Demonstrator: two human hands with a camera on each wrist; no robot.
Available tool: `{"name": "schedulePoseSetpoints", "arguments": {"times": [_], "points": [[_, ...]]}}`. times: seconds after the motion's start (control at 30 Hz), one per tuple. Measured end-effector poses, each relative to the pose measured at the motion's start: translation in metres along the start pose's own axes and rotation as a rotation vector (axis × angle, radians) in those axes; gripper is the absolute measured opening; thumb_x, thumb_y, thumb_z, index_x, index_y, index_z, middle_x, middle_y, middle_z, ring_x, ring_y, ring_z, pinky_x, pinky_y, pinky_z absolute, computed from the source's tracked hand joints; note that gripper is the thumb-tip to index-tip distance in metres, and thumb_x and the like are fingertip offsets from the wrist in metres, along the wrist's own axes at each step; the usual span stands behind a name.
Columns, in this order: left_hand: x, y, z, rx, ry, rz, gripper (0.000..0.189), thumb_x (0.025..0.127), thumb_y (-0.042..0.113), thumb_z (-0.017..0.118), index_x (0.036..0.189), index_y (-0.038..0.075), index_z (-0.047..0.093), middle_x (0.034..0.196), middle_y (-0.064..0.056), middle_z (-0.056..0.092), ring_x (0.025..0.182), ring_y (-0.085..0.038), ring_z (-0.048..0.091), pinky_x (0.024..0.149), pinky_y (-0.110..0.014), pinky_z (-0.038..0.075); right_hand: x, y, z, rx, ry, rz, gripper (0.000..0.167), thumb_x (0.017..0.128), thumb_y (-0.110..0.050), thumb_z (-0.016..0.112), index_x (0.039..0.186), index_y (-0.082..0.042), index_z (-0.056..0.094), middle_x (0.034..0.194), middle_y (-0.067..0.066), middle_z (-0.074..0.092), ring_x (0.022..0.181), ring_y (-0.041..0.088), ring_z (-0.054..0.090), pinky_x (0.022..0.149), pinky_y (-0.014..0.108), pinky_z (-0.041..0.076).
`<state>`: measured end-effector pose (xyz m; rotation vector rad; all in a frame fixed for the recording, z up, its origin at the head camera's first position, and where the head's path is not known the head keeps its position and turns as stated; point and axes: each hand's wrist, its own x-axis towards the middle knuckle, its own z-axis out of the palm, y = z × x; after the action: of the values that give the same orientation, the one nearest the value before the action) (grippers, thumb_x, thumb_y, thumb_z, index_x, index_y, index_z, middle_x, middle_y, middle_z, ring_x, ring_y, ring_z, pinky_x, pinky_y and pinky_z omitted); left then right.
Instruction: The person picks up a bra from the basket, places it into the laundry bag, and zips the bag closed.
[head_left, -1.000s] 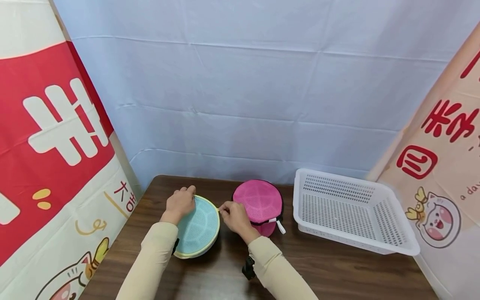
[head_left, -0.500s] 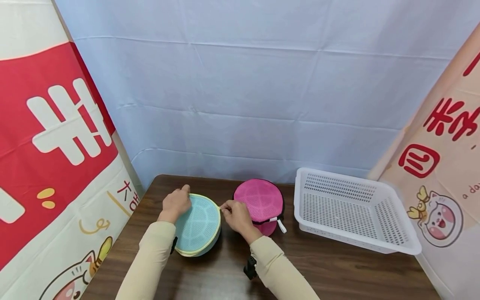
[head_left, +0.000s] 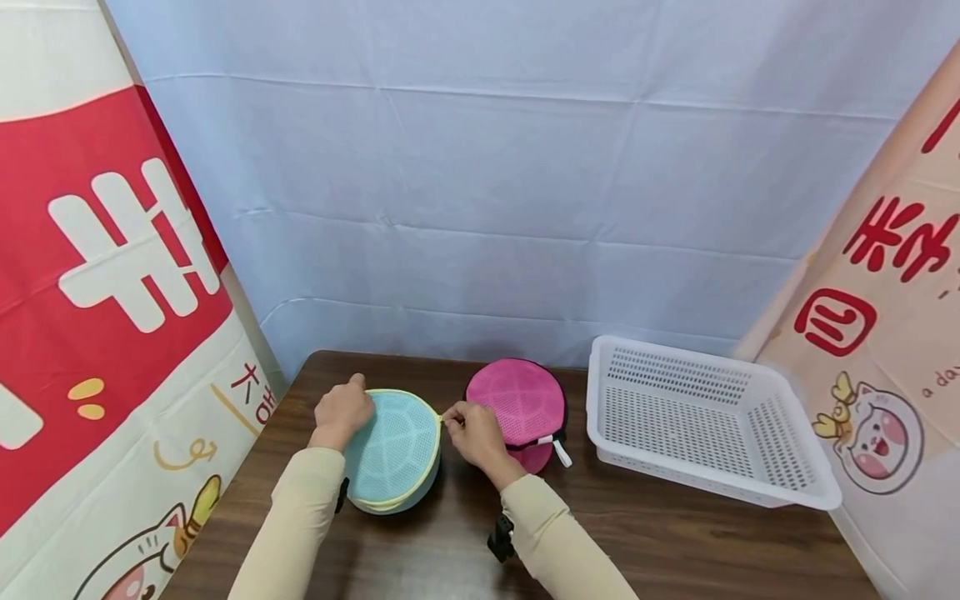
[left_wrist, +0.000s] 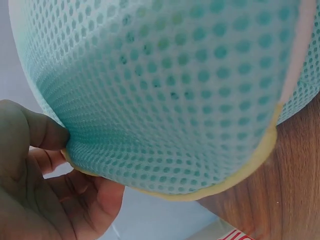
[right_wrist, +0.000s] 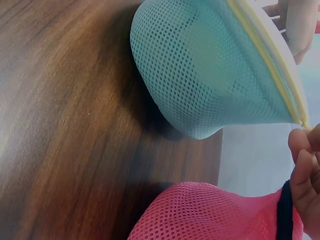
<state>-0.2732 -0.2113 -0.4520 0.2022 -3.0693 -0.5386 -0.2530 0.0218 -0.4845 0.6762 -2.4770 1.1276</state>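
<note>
A round light-blue mesh laundry bag (head_left: 397, 442) with yellow trim stands on the table, left of centre. At its upper left edge my left hand (head_left: 343, 412) grips the rim; in the left wrist view the thumb of that left hand (left_wrist: 42, 185) dents the mesh beside the yellow trim. My right hand (head_left: 476, 432) pinches the end of the yellow trim at the bag's right side. In the right wrist view that trim runs taut to the fingertips of the right hand (right_wrist: 306, 175). A pink mesh laundry bag (head_left: 517, 400) with black trim sits right beside that hand.
A white perforated plastic basket (head_left: 697, 472) stands at the right of the brown wooden table (head_left: 637, 542). From the pink bag hangs a white tag (head_left: 562, 453). A pale blue cloth (head_left: 480, 183) hangs behind, and printed cloths flank both sides.
My left hand has slid leftward along the light-blue bag's rim, uncovering more of its top. The right hand keeps its pinch with hardly any movement.
</note>
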Motion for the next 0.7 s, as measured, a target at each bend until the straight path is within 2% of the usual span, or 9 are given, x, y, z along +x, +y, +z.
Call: {"name": "schedulePoseSetpoints", "arguments": {"times": [0.17,0.33,0.43,0.5,0.57,0.7], "points": [[-0.003,0.007,-0.001,0.004,-0.008,-0.014,0.041,0.091,0.012,0.042,0.13,0.002,0.049,0.087,-0.023,0.061,0.056,-0.028,0.051,0.046,-0.04,0.04,0.0,0.0,0.001,-0.036,0.004,0.031,0.009,0.08,-0.001,0.065,0.079,-0.008,0.069,0.072,-0.001,0.064,0.06,0.009,0.055,0.055,0.022,0.044],[-0.003,0.007,-0.002,0.037,-0.015,-0.026,0.036,0.089,0.012,0.047,0.123,0.001,0.055,0.086,-0.021,0.06,0.06,-0.028,0.053,0.049,-0.041,0.042,0.003,0.0,0.003,-0.058,0.003,0.045,0.009,0.08,-0.002,0.066,0.078,-0.01,0.07,0.072,-0.002,0.064,0.06,0.008,0.054,0.055,0.022,0.043],[-0.003,0.005,-0.001,0.04,-0.015,-0.023,0.039,0.09,0.013,0.046,0.126,-0.001,0.052,0.099,-0.024,0.057,0.075,-0.035,0.056,0.058,-0.047,0.045,0.005,-0.001,0.005,-0.059,0.001,0.046,0.009,0.08,-0.002,0.066,0.078,-0.011,0.07,0.072,-0.003,0.064,0.06,0.008,0.052,0.055,0.023,0.043],[-0.003,0.007,0.0,0.033,0.002,0.015,0.041,0.091,0.014,0.046,0.129,-0.002,0.05,0.112,-0.027,0.052,0.09,-0.04,0.053,0.069,-0.053,0.044,0.006,-0.001,0.006,-0.055,-0.001,0.052,0.009,0.081,-0.002,0.066,0.079,-0.011,0.069,0.071,-0.003,0.063,0.059,0.007,0.051,0.055,0.023,0.043],[-0.003,0.012,0.002,0.025,0.023,0.089,0.039,0.091,0.015,0.047,0.127,0.0,0.052,0.119,-0.027,0.047,0.101,-0.043,0.046,0.075,-0.056,0.039,0.008,-0.002,0.007,-0.047,-0.002,0.054,0.01,0.081,-0.002,0.066,0.079,-0.01,0.069,0.07,-0.003,0.063,0.058,0.007,0.05,0.055,0.023,0.042],[-0.004,0.026,0.003,-0.001,0.062,0.272,0.031,0.09,0.015,0.053,0.119,0.005,0.06,0.118,-0.022,0.048,0.104,-0.042,0.043,0.077,-0.055,0.037,0.012,-0.004,0.007,-0.035,-0.011,0.051,0.01,0.081,0.0,0.064,0.079,-0.008,0.069,0.069,-0.002,0.062,0.057,0.007,0.049,0.053,0.022,0.042]]}}
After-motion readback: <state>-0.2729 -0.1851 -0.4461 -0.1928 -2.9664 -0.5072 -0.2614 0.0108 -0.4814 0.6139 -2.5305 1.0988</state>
